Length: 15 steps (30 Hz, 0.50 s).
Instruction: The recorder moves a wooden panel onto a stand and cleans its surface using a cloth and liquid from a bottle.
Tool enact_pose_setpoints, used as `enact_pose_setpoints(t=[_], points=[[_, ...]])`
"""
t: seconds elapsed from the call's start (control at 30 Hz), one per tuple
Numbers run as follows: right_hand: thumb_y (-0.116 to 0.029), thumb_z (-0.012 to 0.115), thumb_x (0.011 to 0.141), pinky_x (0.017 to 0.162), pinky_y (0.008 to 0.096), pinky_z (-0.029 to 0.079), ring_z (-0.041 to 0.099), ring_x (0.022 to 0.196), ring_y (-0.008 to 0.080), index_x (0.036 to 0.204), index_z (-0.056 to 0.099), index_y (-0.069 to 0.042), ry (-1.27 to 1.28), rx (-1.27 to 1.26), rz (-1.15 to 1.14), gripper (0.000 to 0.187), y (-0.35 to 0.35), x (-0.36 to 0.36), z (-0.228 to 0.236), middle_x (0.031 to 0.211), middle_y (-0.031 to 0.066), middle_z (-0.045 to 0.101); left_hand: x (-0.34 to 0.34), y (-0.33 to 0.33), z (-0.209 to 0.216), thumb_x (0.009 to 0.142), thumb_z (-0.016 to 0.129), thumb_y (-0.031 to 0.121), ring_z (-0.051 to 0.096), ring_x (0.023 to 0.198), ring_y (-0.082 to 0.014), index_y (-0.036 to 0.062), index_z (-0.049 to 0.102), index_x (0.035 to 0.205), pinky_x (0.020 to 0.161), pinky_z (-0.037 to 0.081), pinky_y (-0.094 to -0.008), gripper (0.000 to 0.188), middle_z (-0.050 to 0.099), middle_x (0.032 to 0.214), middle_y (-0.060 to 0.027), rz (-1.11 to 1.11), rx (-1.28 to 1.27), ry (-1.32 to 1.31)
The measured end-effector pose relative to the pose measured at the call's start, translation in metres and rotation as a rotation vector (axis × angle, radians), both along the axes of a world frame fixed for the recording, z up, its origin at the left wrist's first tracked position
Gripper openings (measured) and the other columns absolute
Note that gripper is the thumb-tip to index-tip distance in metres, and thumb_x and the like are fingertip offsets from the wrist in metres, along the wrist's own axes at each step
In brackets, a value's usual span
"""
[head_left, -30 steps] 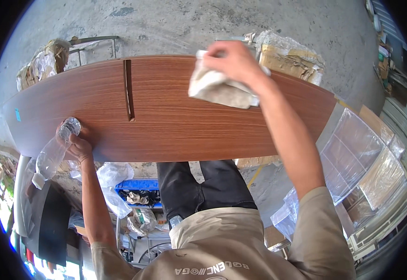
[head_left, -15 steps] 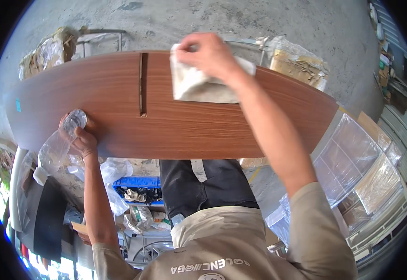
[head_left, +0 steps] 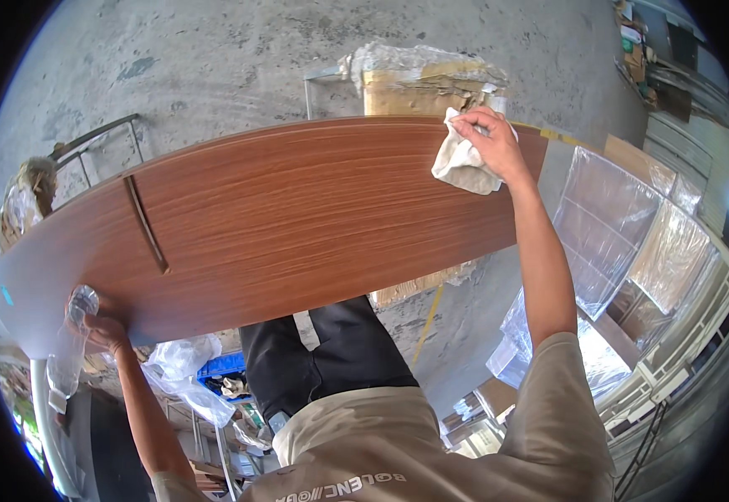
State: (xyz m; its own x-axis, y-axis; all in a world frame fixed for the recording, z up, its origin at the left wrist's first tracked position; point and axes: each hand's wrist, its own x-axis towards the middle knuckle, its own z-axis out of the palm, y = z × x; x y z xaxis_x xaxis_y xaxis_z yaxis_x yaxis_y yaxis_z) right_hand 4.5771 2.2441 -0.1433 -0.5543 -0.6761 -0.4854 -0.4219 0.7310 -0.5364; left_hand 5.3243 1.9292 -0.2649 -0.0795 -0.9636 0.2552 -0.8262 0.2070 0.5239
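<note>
A long wood-grain board (head_left: 297,217), reddish brown, lies across in front of me, with a narrow dark slot (head_left: 146,224) cut into its left part. My right hand (head_left: 496,146) is closed on a bunched white cloth (head_left: 465,165) at the board's right end, near the far edge. At the near left edge my left hand (head_left: 103,328) grips a clear plastic bottle (head_left: 66,356), its round end up on the board side and its other end hanging past the edge. The fingers behind the bottle are partly hidden. A small blue sticker (head_left: 7,294) marks the board's left end.
Padded supports wrapped in cardboard and plastic (head_left: 431,84) show beyond the far edge. Film-wrapped panels (head_left: 607,222) stand at the right. Below the board are a blue crate (head_left: 224,368) and clear plastic sheeting (head_left: 182,364). A white post (head_left: 45,418) rises at lower left.
My right hand has swept the cloth rightward along the board to its right end. The left hand still holds the bottle at the near left edge. The whole view has turned and shifted.
</note>
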Motion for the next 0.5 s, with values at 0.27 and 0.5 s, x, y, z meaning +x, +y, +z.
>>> enact_pose_setpoints(t=[0.27,0.5], points=[[-0.018,0.066,0.096,0.111,0.0465,0.04,0.054,0.129,0.0366,0.12,0.072,-0.008,0.554,-0.252,0.059,0.027,0.066,0.009,-0.024,0.129,0.0138,0.066,0.018,-0.008,0.004,0.1,0.025,0.074,0.054,0.116,-0.0442,-0.009,0.054,0.129,0.102,0.04,-0.0541,0.093,0.057,0.126,-0.0293,-0.006,0.002,-0.179],[-0.044,0.046,0.105,0.123,0.059,0.012,0.018,0.154,0.0438,0.157,0.037,-0.007,0.55,0.09,-0.066,0.064,0.084,0.159,-0.029,0.164,0.0232,0.028,-0.015,-0.006,0.016,0.1,0.016,0.075,0.058,0.107,-0.0433,-0.0063,0.065,0.119,0.096,0.043,-0.055,0.097,0.062,0.116,-0.0267,-0.013,-0.098,-0.246]])
